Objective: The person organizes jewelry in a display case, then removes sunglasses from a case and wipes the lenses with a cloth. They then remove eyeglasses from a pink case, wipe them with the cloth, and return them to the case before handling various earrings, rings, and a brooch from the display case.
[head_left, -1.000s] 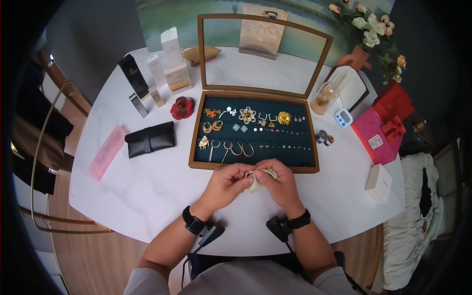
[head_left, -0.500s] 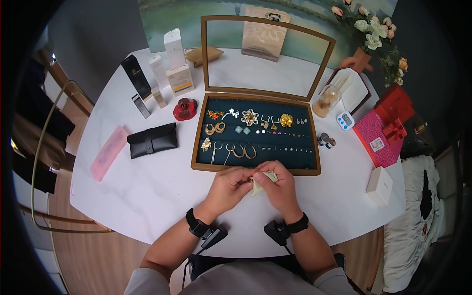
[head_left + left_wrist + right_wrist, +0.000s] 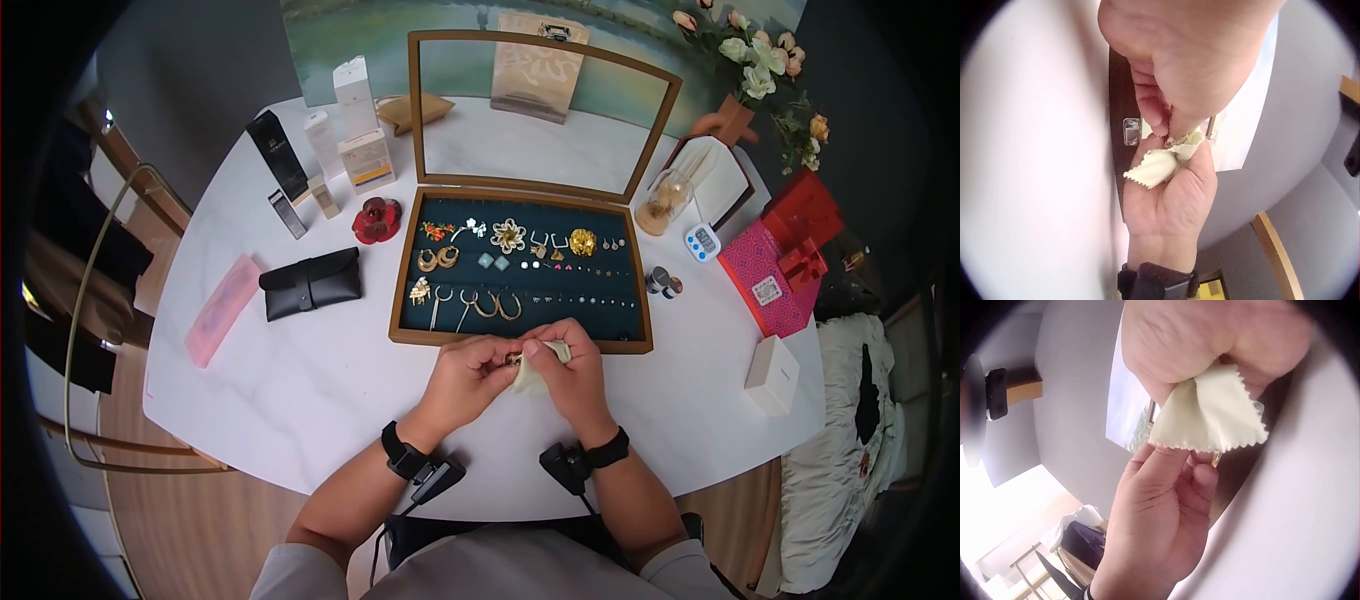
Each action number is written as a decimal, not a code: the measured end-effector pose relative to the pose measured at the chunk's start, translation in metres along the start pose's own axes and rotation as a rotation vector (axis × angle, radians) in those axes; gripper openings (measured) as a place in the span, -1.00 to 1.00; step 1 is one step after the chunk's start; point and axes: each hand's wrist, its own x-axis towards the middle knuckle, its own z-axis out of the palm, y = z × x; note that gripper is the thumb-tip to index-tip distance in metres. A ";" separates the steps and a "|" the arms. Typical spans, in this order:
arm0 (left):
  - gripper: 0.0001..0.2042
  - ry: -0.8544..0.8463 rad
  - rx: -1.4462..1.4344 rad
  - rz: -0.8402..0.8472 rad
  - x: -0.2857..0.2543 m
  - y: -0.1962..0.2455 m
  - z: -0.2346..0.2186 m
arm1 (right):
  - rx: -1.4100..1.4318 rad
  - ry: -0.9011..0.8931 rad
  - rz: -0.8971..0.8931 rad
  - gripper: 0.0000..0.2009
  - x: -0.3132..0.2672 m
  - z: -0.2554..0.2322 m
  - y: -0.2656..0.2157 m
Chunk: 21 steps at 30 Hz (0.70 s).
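Observation:
Both hands meet just in front of a wooden jewelry box (image 3: 520,345) whose glass lid stands raised. My left hand (image 3: 462,378) pinches a small gold-coloured piece of jewelry (image 3: 513,359), mostly covered by fingers, so I cannot tell its kind. In my right hand (image 3: 578,378), a pale yellow cloth (image 3: 530,378) with zigzag-cut edges is pinched between thumb and fingers against that piece. The right wrist view shows the cloth (image 3: 1210,419) fanning out below the right palm, with the left fingertips (image 3: 1205,476) close under it.
Rows of earrings and brooches, including a gold flower brooch (image 3: 583,242), lie on the box's dark green lining. Left of it are a black pouch (image 3: 312,284), a pink case (image 3: 222,312) and a red flower ornament (image 3: 377,220). At right stand a timer (image 3: 702,242) and a white box (image 3: 771,376).
The right hand has shifted slightly upward, and the cloth has moved and refolded against the jewelry. The left hand keeps its pinch nearly in place. The head view has shifted a little.

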 end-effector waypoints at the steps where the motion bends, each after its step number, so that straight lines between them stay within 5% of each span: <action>1: -0.74 0.001 0.000 0.000 0.000 -0.001 0.000 | -0.011 -0.032 -0.031 -0.86 0.001 -0.001 0.002; 6: -0.76 0.005 0.026 -0.027 0.000 -0.005 -0.001 | -0.144 -0.102 -0.143 -0.86 0.000 0.003 -0.002; 8: -0.76 0.024 0.013 -0.017 0.001 -0.001 0.000 | 0.005 -0.030 -0.010 -0.85 0.000 0.002 -0.002; 15: -0.75 0.032 0.002 0.013 0.002 -0.004 0.001 | -0.090 -0.043 -0.082 -0.85 -0.001 0.004 0.000; 17: -0.75 0.021 -0.014 0.005 0.002 0.001 0.001 | 0.011 0.039 0.071 -0.85 -0.002 0.000 0.001; 21: -0.73 0.009 -0.092 0.015 -0.001 -0.009 0.002 | 0.041 -0.070 -0.012 -0.85 0.001 0.004 0.000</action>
